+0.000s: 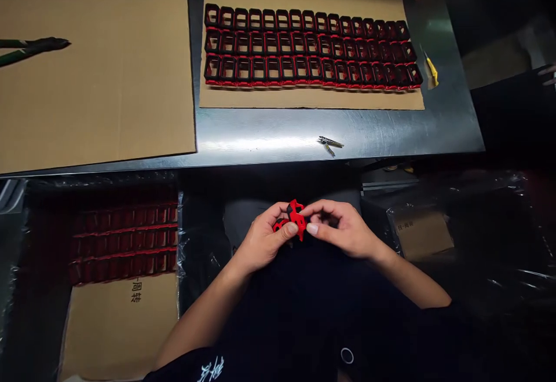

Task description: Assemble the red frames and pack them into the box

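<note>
Above my lap, my left hand [274, 230] grips a small red and black plastic part [299, 220], its thumb pressed on the red face. My right hand [339, 227] is at the part's right edge, index finger and thumb on either side of it and the tips close to or touching it. Whether those right fingertips pinch the part or something small is hard to make out. The other right fingers are curled. On the metal table beyond are rows of red and black frame-like parts [273, 69], standing on a cardboard sheet [313, 99].
Green-handled pliers [39, 46] lie on a large cardboard sheet [99, 110] at left. Small nippers [330, 143] and a yellow-handled knife [431, 72] rest on the metal table [260, 133]. Lower left, a plastic-lined box holds more parts [125, 240]; another lined box [478, 243] stands right.
</note>
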A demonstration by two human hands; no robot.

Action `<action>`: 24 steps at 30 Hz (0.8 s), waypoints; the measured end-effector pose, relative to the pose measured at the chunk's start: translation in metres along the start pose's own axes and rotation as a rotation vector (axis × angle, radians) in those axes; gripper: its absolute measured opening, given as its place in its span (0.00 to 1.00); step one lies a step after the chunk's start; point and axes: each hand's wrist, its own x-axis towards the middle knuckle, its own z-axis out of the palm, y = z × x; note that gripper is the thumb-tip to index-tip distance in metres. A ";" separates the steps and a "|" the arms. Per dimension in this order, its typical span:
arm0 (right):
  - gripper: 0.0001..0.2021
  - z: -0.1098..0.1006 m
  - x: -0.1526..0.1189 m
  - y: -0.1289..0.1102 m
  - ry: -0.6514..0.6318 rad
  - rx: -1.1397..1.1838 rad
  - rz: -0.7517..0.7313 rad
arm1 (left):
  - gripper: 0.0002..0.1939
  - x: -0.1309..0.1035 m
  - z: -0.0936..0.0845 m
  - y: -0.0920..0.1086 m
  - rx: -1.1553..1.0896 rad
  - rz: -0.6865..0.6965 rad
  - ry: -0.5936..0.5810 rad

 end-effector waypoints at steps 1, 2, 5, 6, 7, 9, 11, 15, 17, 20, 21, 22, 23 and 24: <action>0.13 0.001 0.001 0.002 -0.035 0.092 0.088 | 0.31 -0.001 0.000 0.001 0.062 -0.004 0.001; 0.14 0.003 0.002 0.003 -0.057 0.173 0.157 | 0.31 -0.003 0.000 0.001 0.117 -0.007 -0.002; 0.17 0.005 0.007 0.008 -0.055 0.311 0.268 | 0.32 -0.005 -0.003 -0.002 0.142 -0.005 -0.052; 0.18 0.006 0.009 0.009 -0.045 0.338 0.294 | 0.33 -0.006 -0.005 -0.004 0.101 -0.003 -0.084; 0.18 0.005 0.010 0.010 -0.033 0.366 0.318 | 0.35 -0.006 -0.007 -0.006 0.048 -0.001 -0.122; 0.17 0.005 0.011 0.010 -0.011 0.414 0.350 | 0.37 -0.007 -0.011 -0.009 -0.047 -0.007 -0.185; 0.17 0.004 0.010 0.010 -0.005 0.434 0.359 | 0.37 -0.008 -0.014 -0.011 -0.082 -0.022 -0.200; 0.15 0.003 0.006 0.009 -0.007 0.320 0.240 | 0.27 -0.009 -0.013 -0.011 -0.006 -0.106 -0.118; 0.12 0.003 0.003 0.010 0.009 0.172 0.079 | 0.26 -0.010 -0.010 -0.010 0.026 -0.158 -0.060; 0.07 0.002 0.001 0.013 0.018 -0.053 -0.163 | 0.29 -0.013 -0.007 -0.008 -0.011 -0.168 0.039; 0.06 0.001 0.000 0.014 0.016 -0.111 -0.224 | 0.30 -0.015 -0.006 -0.007 -0.034 -0.151 0.060; 0.06 0.001 0.000 0.016 0.015 -0.160 -0.279 | 0.32 -0.016 -0.005 -0.006 -0.051 -0.126 0.066; 0.07 0.000 0.001 0.017 0.014 -0.204 -0.333 | 0.34 -0.018 -0.004 -0.005 -0.055 -0.096 0.062; 0.07 0.000 0.001 0.018 0.011 -0.245 -0.386 | 0.37 -0.019 -0.003 -0.004 -0.052 -0.066 0.053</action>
